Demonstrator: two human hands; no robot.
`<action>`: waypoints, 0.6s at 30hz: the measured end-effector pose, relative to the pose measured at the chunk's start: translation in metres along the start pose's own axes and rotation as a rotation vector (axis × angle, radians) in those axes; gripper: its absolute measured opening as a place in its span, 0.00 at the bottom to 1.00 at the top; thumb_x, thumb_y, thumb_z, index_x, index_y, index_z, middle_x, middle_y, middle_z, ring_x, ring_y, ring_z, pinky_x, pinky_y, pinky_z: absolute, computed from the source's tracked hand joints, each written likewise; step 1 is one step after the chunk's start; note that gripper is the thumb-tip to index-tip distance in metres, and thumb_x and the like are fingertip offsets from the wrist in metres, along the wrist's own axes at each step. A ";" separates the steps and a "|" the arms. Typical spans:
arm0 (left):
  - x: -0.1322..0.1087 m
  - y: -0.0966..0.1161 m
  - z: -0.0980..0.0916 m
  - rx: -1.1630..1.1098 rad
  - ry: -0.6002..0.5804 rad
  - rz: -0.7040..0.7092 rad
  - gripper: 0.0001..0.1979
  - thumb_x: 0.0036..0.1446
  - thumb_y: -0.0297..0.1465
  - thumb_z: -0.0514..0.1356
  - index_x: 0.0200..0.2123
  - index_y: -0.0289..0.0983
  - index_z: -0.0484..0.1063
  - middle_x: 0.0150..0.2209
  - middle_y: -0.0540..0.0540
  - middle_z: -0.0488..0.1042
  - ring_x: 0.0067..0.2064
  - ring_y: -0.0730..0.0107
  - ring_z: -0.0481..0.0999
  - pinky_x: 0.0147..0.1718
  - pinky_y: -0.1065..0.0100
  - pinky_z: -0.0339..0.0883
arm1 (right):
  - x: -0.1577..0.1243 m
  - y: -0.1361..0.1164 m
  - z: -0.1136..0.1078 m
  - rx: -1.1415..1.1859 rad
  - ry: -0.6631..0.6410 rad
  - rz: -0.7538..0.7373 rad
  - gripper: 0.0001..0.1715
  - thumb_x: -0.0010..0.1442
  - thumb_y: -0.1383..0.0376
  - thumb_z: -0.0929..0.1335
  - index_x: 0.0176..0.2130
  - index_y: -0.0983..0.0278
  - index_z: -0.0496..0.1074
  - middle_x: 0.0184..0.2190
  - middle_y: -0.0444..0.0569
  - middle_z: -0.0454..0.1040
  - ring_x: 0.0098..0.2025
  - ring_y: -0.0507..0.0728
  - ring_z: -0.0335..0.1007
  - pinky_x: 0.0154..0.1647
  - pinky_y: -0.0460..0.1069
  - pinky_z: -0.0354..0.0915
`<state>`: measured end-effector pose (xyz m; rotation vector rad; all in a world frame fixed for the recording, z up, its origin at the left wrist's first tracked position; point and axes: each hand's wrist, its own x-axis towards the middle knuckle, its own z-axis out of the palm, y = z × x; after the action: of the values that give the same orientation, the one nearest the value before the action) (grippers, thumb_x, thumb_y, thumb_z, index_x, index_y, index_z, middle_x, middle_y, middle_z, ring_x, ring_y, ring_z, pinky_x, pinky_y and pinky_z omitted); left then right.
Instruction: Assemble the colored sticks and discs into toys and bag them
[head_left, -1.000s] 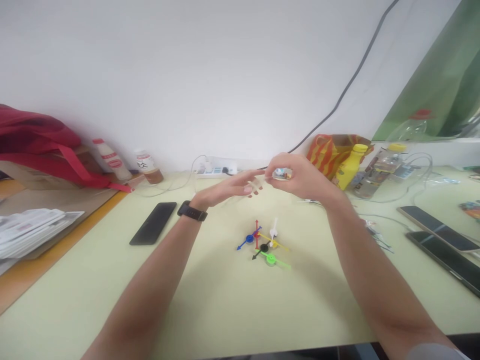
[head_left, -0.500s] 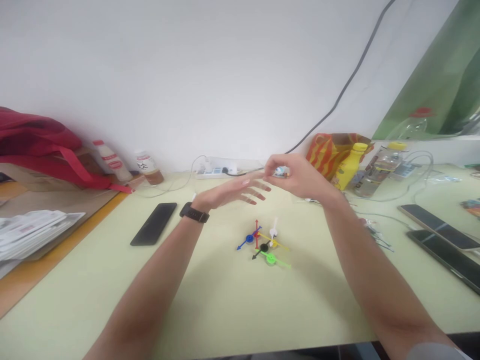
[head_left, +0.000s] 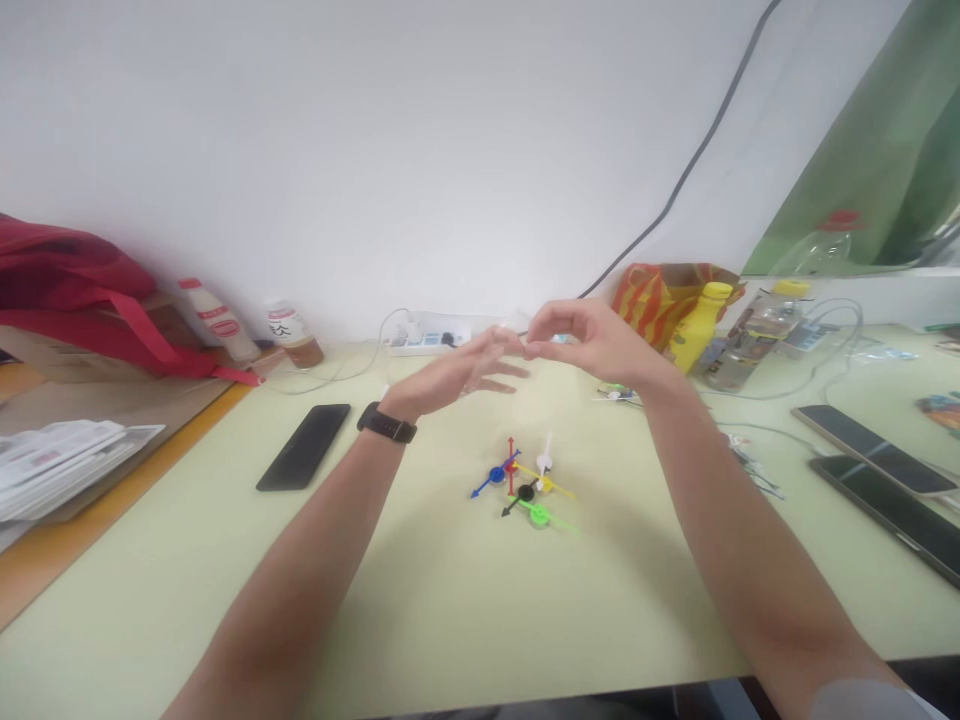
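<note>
My left hand (head_left: 461, 372) is raised above the pale green desk (head_left: 450, 600), fingers spread and holding nothing, a black wristwatch (head_left: 387, 423) on its wrist. Its fingertips are close to my right hand (head_left: 592, 340), which is curled with thumb and index finger nearly meeting. A small white-and-blue object (head_left: 559, 339) shows as a sliver at those fingertips, mostly hidden. Below both hands lies a cluster of coloured plastic arrow pieces with round hubs (head_left: 525, 490), in blue, red, yellow, black, green and white. Neither hand touches them.
A black phone (head_left: 303, 447) lies left of the arrows, and two more phones (head_left: 885, 490) lie at right. Along the wall stand a power strip (head_left: 427, 340), a yellow bottle (head_left: 694, 328), a plastic bottle (head_left: 765, 335), and an orange patterned bag (head_left: 660, 300). Cables run behind.
My left hand has moved up and towards my right hand, closing the gap between their fingertips. My right hand's fingers now hide more of the small object.
</note>
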<state>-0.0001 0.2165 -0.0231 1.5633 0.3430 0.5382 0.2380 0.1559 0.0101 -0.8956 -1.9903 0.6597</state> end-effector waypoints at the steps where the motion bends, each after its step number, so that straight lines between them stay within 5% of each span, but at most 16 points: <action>1: 0.000 0.000 0.001 0.009 0.022 0.018 0.16 0.62 0.46 0.67 0.46 0.43 0.74 0.61 0.41 0.71 0.61 0.50 0.72 0.58 0.51 0.66 | 0.000 0.000 0.000 0.059 -0.035 0.016 0.15 0.59 0.54 0.75 0.38 0.62 0.76 0.39 0.50 0.81 0.45 0.60 0.76 0.50 0.56 0.69; 9: 0.004 -0.001 0.007 -0.031 0.067 0.122 0.15 0.58 0.44 0.68 0.34 0.39 0.75 0.44 0.41 0.76 0.47 0.53 0.76 0.51 0.53 0.68 | 0.002 0.015 0.005 0.395 -0.281 0.063 0.14 0.58 0.55 0.77 0.40 0.61 0.77 0.38 0.49 0.82 0.44 0.60 0.79 0.53 0.58 0.72; 18: 0.004 -0.003 0.010 0.189 0.036 0.116 0.13 0.63 0.43 0.65 0.39 0.39 0.76 0.40 0.43 0.75 0.44 0.61 0.74 0.49 0.61 0.66 | 0.001 0.008 0.003 0.155 -0.395 0.057 0.15 0.60 0.55 0.75 0.45 0.58 0.83 0.43 0.48 0.84 0.49 0.61 0.79 0.51 0.54 0.73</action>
<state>0.0086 0.2103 -0.0256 1.7653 0.3392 0.6398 0.2382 0.1608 0.0034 -0.7735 -2.2243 1.0759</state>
